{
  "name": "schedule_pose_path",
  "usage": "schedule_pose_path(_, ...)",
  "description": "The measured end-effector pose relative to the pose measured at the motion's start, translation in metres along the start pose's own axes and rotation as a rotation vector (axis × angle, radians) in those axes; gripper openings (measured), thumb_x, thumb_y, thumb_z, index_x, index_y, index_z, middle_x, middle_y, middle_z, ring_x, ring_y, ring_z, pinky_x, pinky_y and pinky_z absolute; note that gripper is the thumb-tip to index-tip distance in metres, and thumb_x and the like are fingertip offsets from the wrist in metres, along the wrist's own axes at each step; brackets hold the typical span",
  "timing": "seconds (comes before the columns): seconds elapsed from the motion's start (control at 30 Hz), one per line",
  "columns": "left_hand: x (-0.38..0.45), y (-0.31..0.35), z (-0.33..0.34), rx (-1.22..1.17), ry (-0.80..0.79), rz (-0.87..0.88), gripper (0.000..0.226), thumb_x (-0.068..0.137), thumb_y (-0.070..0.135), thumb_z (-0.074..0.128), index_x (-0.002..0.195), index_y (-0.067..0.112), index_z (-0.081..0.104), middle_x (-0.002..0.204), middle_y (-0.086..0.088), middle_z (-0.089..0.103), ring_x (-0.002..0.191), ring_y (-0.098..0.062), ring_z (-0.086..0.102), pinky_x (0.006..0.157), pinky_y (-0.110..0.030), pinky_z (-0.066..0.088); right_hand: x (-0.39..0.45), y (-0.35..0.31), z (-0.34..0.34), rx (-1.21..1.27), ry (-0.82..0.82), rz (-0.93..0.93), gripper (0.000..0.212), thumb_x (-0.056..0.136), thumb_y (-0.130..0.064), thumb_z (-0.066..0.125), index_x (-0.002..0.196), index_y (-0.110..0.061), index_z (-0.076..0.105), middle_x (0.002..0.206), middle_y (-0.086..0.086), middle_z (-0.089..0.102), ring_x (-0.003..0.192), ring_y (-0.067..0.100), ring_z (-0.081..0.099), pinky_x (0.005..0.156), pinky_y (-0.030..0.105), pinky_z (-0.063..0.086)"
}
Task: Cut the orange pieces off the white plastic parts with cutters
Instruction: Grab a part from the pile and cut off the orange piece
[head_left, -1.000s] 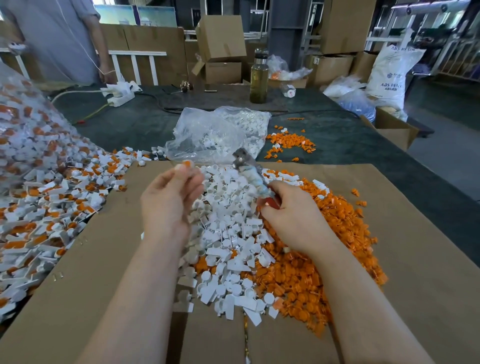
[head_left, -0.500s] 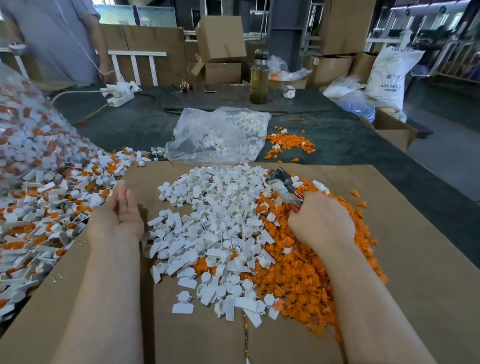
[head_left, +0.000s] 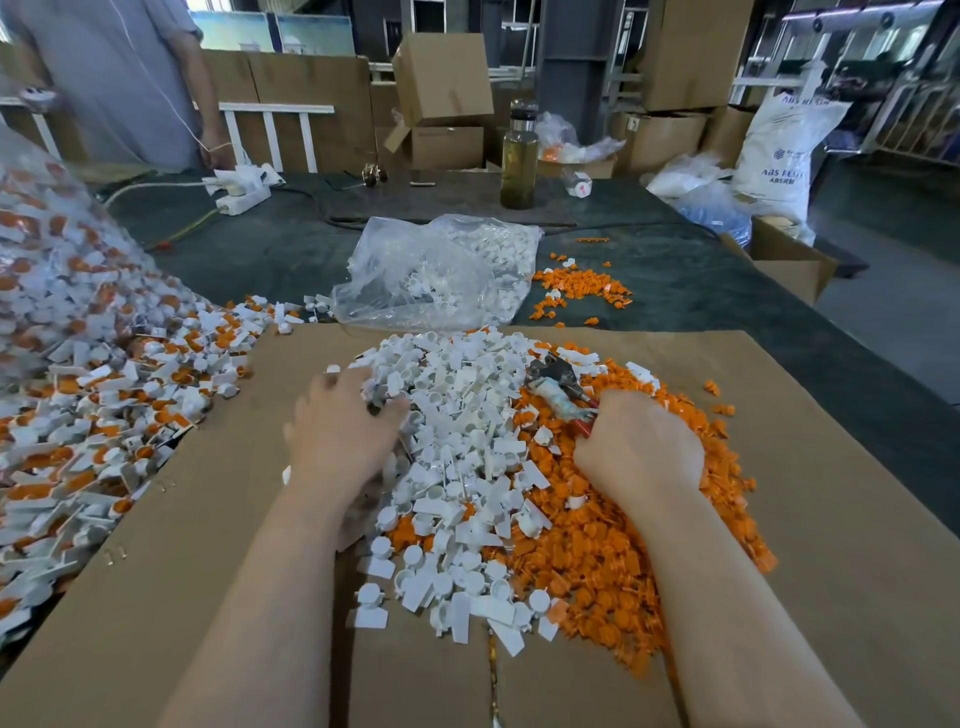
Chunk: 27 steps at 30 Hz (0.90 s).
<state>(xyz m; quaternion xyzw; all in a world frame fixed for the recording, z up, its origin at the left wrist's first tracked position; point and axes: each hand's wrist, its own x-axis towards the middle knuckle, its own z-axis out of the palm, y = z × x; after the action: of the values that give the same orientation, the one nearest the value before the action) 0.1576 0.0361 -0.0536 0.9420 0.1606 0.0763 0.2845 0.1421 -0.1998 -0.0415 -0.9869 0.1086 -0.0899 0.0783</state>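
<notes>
On the cardboard (head_left: 831, 519), right grip (head_left: 639, 447) clamps cutters (head_left: 558, 387); left grip (head_left: 337, 431), fingers apart, presses white parts (head_left: 457, 415).

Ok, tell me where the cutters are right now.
In the head view, the cutters are right of centre, gripped by the right hand, their head lying where the white pile meets the orange pile.

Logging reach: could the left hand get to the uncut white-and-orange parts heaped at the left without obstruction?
Probably yes. The left hand rests on the trimmed white pile; only bare cardboard separates it from the uncut heap.
</notes>
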Motion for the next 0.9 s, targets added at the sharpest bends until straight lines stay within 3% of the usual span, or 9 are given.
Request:
schedule_pose_path(0.07,-0.005,0.005,0.007,0.174,-0.017,0.091,0.055,0.094,0.057,0.051,0.14,0.028,0.049,0.148,-0.007,0.04,0.135,-0.033,0.037,0.109,-0.047,0.031,0.0,0.0,0.002,0.001,0.01,-0.013,0.023,0.085,-0.034,0.065,0.087,-0.025,0.044,0.073,-0.007,0.042,0.055,0.009,0.04,0.042,0.022,0.025)
schedule_pose_path(0.13,-0.007,0.007,0.01,0.1,-0.049,0.178,0.045,0.096,0.051,0.052,0.134,0.027,0.057,0.143,-0.004,0.043,0.125,-0.028,0.046,0.104,-0.041,0.035,0.0,0.0,0.003,-0.001,0.017,-0.026,0.022,0.085,-0.034,0.066,0.087,-0.026,0.045,0.073,-0.007,0.042,0.055,0.009,0.041,0.041,0.022,0.026)
schedule_pose_path(0.23,-0.009,0.009,0.009,-0.032,-0.042,0.239,0.025,0.095,0.034,0.062,0.116,0.022,0.069,0.131,-0.001,0.049,0.087,-0.014,0.053,0.083,-0.026,0.039,0.001,0.0,0.003,0.007,0.024,-0.021,0.023,0.086,-0.034,0.065,0.088,-0.027,0.043,0.071,-0.008,0.041,0.054,0.008,0.039,0.041,0.022,0.025)
schedule_pose_path(0.3,-0.01,0.01,0.009,-0.05,0.006,0.253,0.012,0.093,0.024,0.066,0.103,0.021,0.072,0.122,-0.001,0.055,0.082,-0.014,0.055,0.077,-0.024,0.037,0.002,0.0,0.004,0.02,0.026,-0.018,0.022,0.086,-0.034,0.064,0.089,-0.027,0.043,0.07,-0.009,0.041,0.054,0.008,0.038,0.041,0.023,0.025)
schedule_pose_path(0.4,-0.012,0.011,0.01,-0.092,0.032,0.257,0.01,0.09,0.019,0.07,0.099,0.019,0.075,0.113,0.0,0.062,0.083,-0.012,0.057,0.075,-0.023,0.039,0.002,0.0,0.004,0.054,0.045,-0.021,0.02,0.089,-0.037,0.061,0.089,-0.027,0.044,0.068,-0.01,0.041,0.054,0.007,0.036,0.042,0.023,0.024)
schedule_pose_path(0.6,-0.018,0.023,0.003,-0.529,0.04,0.189,0.01,0.085,0.025,0.077,0.094,0.028,0.076,0.085,0.014,0.069,0.069,0.004,0.06,0.057,-0.005,0.041,0.006,-0.002,0.0,0.305,0.089,-0.032,0.012,0.091,-0.037,0.055,0.094,-0.025,0.055,0.069,-0.011,0.05,0.056,0.006,0.045,0.044,0.022,0.03)
schedule_pose_path(0.73,-0.024,0.03,-0.001,-0.783,-0.047,0.16,0.016,0.081,0.021,0.081,0.09,0.033,0.076,0.085,0.009,0.073,0.074,-0.002,0.065,0.065,-0.008,0.049,0.009,-0.004,-0.003,0.557,0.082,-0.05,0.024,0.093,-0.036,0.059,0.11,-0.021,0.063,0.082,-0.007,0.06,0.065,0.01,0.053,0.049,0.024,0.033)
schedule_pose_path(0.8,-0.027,0.032,-0.001,-0.88,-0.114,0.145,0.018,0.083,0.016,0.078,0.093,0.031,0.077,0.089,0.009,0.075,0.078,-0.008,0.069,0.074,-0.018,0.055,0.008,-0.004,-0.003,0.662,0.086,-0.058,0.021,0.092,-0.034,0.061,0.107,-0.019,0.065,0.079,-0.007,0.06,0.065,0.011,0.052,0.052,0.024,0.033)
schedule_pose_path(0.9,-0.028,0.037,0.001,-1.08,-0.213,0.082,0.022,0.088,0.007,0.071,0.096,0.027,0.077,0.093,0.002,0.077,0.076,-0.01,0.072,0.072,-0.018,0.057,0.007,-0.005,-0.003,0.763,0.085,-0.074,0.016,0.09,-0.031,0.064,0.102,-0.019,0.065,0.074,-0.009,0.057,0.062,0.009,0.048,0.056,0.026,0.036)
